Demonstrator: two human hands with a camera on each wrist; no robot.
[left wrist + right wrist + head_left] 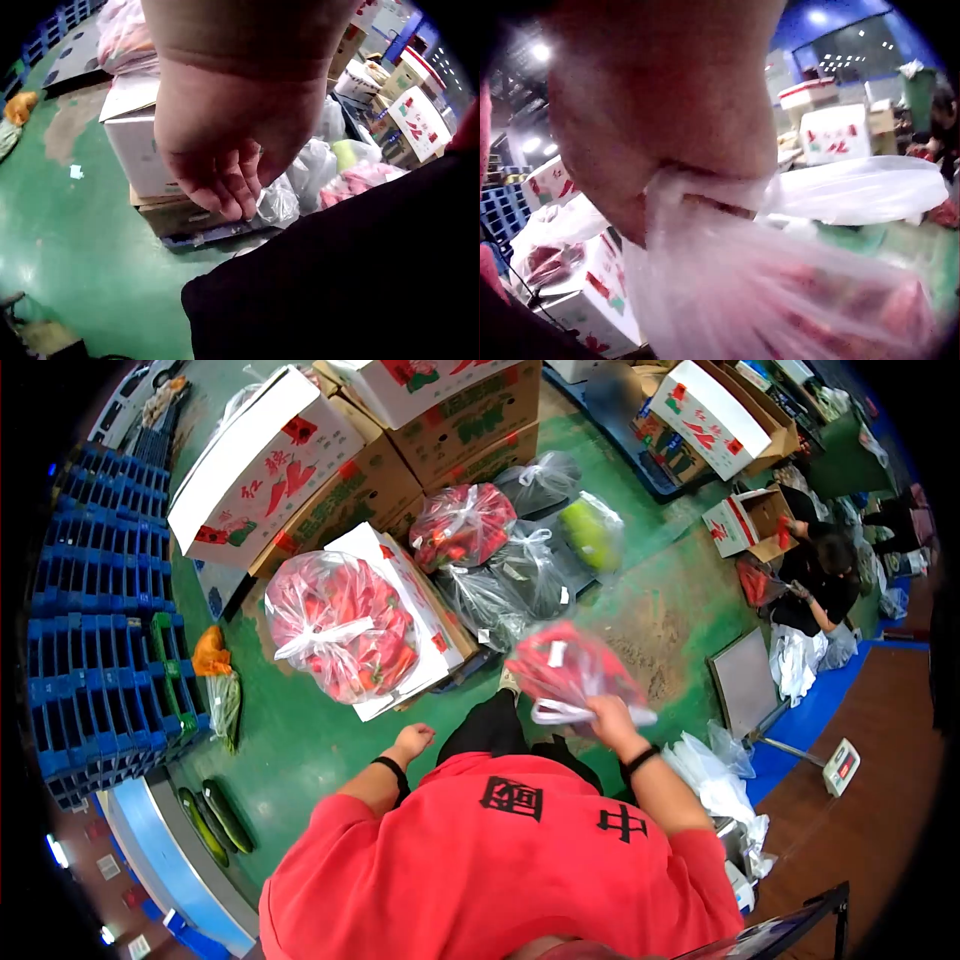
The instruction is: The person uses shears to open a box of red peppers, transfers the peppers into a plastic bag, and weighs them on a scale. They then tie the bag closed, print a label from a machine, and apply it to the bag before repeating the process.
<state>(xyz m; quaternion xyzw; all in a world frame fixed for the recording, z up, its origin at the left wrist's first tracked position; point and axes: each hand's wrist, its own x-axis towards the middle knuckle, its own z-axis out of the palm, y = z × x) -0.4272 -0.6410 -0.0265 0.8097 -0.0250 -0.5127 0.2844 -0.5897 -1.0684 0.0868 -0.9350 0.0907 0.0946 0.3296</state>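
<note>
In the head view my right hand [614, 722] grips the gathered top of a clear plastic bag of red peppers [572, 665], held in front of my right side. The right wrist view shows the plastic bag [720, 292] bunched in my right hand [682, 150]. My left hand [414, 740] hangs with loosely curled fingers, holding nothing. Ahead of it, a big bag of red peppers [340, 625] rests on a white box [432, 650]. Another bag of red peppers [462, 525] lies beyond, beside bags of dark vegetables [525, 575] and a bag of light green ones [592, 532].
Pepper cartons [270, 470] are stacked ahead. Blue pallets [100, 560] stand at the left, with cucumbers [216, 822] on the floor nearby. To the right are a scale platform [745, 685], its display [842, 767], white plastic bags [705, 775] and a crouching person [830, 565] by a carton.
</note>
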